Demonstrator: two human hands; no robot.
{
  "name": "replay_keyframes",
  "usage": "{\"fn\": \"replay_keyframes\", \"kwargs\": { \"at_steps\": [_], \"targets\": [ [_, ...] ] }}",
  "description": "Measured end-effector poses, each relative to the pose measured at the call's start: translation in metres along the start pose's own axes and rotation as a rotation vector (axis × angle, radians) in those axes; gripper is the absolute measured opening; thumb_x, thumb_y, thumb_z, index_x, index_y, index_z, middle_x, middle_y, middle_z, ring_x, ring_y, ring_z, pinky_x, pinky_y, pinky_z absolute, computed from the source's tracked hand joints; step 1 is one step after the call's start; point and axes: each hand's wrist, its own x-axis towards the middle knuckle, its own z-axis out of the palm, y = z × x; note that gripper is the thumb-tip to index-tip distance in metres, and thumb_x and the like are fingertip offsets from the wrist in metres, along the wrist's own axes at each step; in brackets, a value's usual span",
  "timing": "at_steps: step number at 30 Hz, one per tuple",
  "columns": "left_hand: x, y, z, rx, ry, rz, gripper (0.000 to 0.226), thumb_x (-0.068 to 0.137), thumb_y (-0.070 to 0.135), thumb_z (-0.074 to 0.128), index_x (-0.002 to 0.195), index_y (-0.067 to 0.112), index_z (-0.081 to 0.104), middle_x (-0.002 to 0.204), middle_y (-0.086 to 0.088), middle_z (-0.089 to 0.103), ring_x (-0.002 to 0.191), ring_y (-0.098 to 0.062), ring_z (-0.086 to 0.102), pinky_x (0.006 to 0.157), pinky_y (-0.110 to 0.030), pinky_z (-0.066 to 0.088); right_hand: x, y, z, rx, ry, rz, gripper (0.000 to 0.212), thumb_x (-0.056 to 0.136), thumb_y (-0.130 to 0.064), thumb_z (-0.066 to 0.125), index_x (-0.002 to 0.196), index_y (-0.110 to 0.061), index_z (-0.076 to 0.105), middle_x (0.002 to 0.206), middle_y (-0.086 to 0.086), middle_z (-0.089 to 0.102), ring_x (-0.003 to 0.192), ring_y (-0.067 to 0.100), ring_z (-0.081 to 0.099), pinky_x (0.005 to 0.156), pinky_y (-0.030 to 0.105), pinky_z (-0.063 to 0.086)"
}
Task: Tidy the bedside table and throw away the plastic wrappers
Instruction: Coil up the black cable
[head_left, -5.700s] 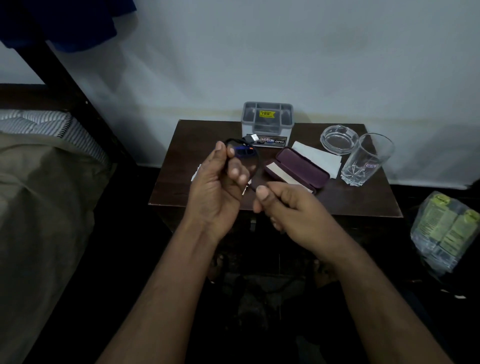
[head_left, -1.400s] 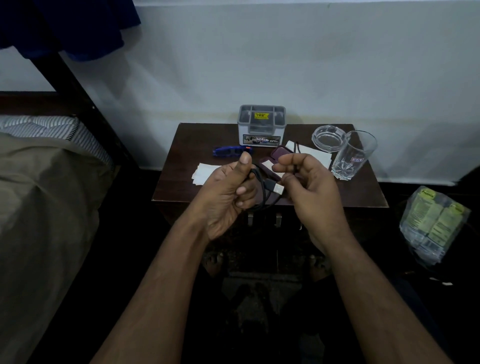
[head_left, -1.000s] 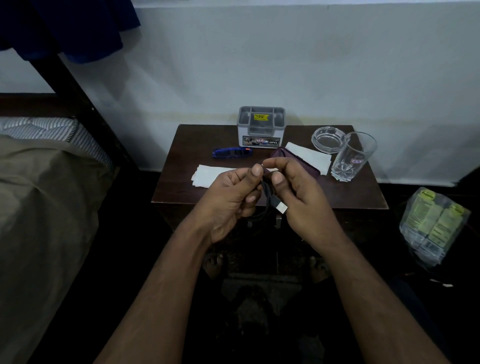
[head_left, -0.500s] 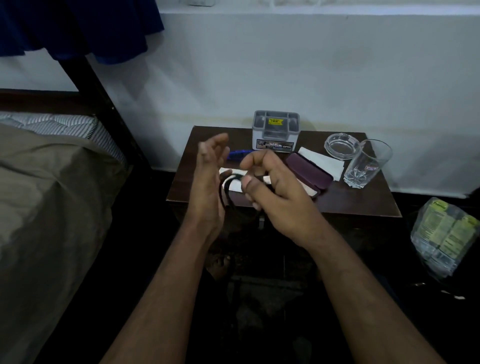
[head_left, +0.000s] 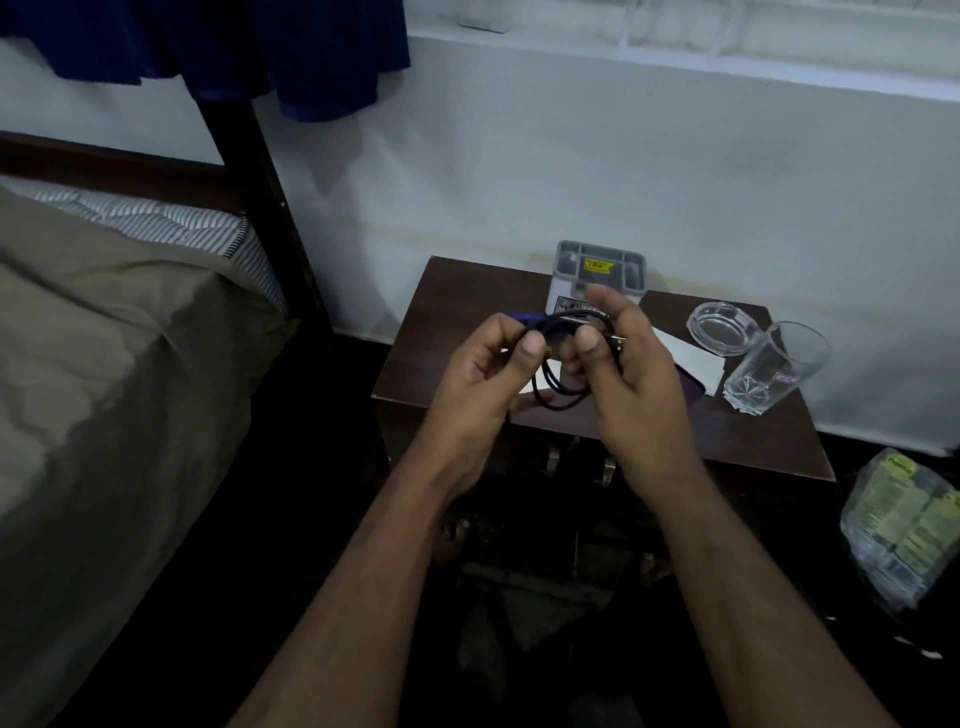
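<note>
Black cable (head_left: 558, 384), thin and coiled into several loose loops, was held up in front of bedside table (head_left: 441, 332), pinched at its upper edge with the loops hanging down, one metal plug end poking out at the right. Table was dark brown wood, square-topped, set against the white wall beside the bed. White paper or wrapper (head_left: 693, 358) lay flat on the tabletop near its right side; another pale piece (head_left: 543, 382) showed through the loops, mostly hidden.
</note>
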Motion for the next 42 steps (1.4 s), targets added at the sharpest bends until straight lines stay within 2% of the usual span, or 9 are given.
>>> {"fn": "replay_keyframes", "kwargs": {
  "at_steps": [7,11,15,19,25,29,33,36,42],
  "targets": [
    [0.015,-0.006,0.003,0.009,0.434,0.124,0.026,0.110,0.029,0.046,0.087,0.020,0.054,0.075,0.009,0.065,0.067,-0.003,0.058,0.065,-0.017,0.052,-0.005,0.009,0.046,-0.217,0.050,-0.097,0.020,0.105,-0.030,0.056,0.121,-0.022,0.065,0.119,-0.005,0.060,0.117,0.022,0.060,0.103,0.044,0.051],
    [0.020,-0.005,-0.002,-0.043,0.503,0.079,0.032,0.109,0.036,0.047,0.080,0.023,0.050,0.061,0.007,0.047,0.049,-0.003,0.036,0.045,-0.019,0.038,-0.001,0.007,0.050,-0.080,-0.033,0.061,0.020,0.107,-0.035,0.051,0.119,-0.029,0.066,0.118,-0.003,0.057,0.109,-0.003,0.057,0.094,0.014,0.044],
    [0.028,0.004,-0.012,-0.331,0.566,0.040,0.032,0.110,0.038,0.043,0.084,0.022,0.052,0.053,0.010,0.036,0.043,-0.002,0.029,0.037,-0.016,0.026,-0.002,0.013,0.033,-0.202,-0.448,0.237,0.056,0.095,-0.065,0.045,0.140,-0.032,0.050,0.119,-0.015,0.067,0.108,-0.010,0.061,0.097,0.015,0.048],
    [0.028,0.008,-0.028,-0.255,0.645,0.111,0.028,0.109,0.033,0.046,0.097,0.017,0.065,0.053,0.013,0.037,0.044,0.000,0.031,0.037,-0.015,0.027,-0.006,0.024,0.024,-0.762,-0.832,0.237,0.015,0.099,-0.044,0.063,0.100,-0.029,0.062,0.100,-0.008,0.069,0.102,0.020,0.065,0.099,0.042,0.049],
    [0.016,-0.005,-0.043,0.535,0.470,-0.003,0.024,0.103,0.031,0.061,0.097,0.016,0.079,0.082,0.006,0.077,0.078,-0.005,0.067,0.074,-0.023,0.050,-0.002,0.022,0.009,-0.997,-0.351,-0.087,0.015,0.099,-0.039,0.061,0.106,-0.031,0.072,0.123,-0.005,0.052,0.127,0.021,0.042,0.108,0.046,0.027],
    [0.010,-0.005,-0.045,0.626,0.256,-0.199,0.046,0.098,0.058,0.059,0.079,0.021,0.081,0.073,-0.005,0.077,0.071,-0.018,0.072,0.069,-0.032,0.055,-0.005,0.017,0.010,-0.917,-0.225,-0.335,0.012,0.088,-0.026,0.077,0.096,-0.017,0.076,0.133,0.010,0.057,0.131,0.032,0.047,0.100,0.051,0.041],
    [0.008,0.000,-0.039,0.398,0.131,-0.190,0.050,0.096,0.056,0.061,0.061,0.022,0.073,0.048,0.013,0.061,0.037,0.004,0.050,0.042,-0.006,0.036,-0.002,0.018,0.010,-0.720,-0.093,-0.332,0.012,0.084,-0.021,0.082,0.096,-0.018,0.079,0.111,0.009,0.054,0.106,0.025,0.050,0.085,0.034,0.046],
    [0.014,-0.005,-0.033,0.286,0.191,-0.170,0.049,0.094,0.055,0.065,0.059,0.021,0.068,0.045,0.011,0.054,0.033,0.001,0.039,0.038,-0.011,0.031,0.000,0.018,0.011,-0.425,-0.112,-0.171,0.010,0.094,-0.016,0.073,0.103,-0.021,0.076,0.102,-0.001,0.056,0.094,0.011,0.058,0.081,0.019,0.048],
    [0.020,-0.014,-0.026,0.304,0.145,-0.148,0.060,0.088,0.063,0.068,0.080,0.004,0.075,0.075,-0.031,0.069,0.063,-0.019,0.057,0.064,-0.029,0.047,0.002,0.012,0.021,0.269,-0.107,0.263,0.027,0.108,-0.026,0.052,0.113,-0.011,0.073,0.114,0.007,0.078,0.113,0.020,0.073,0.103,0.045,0.057]
  ]
}}
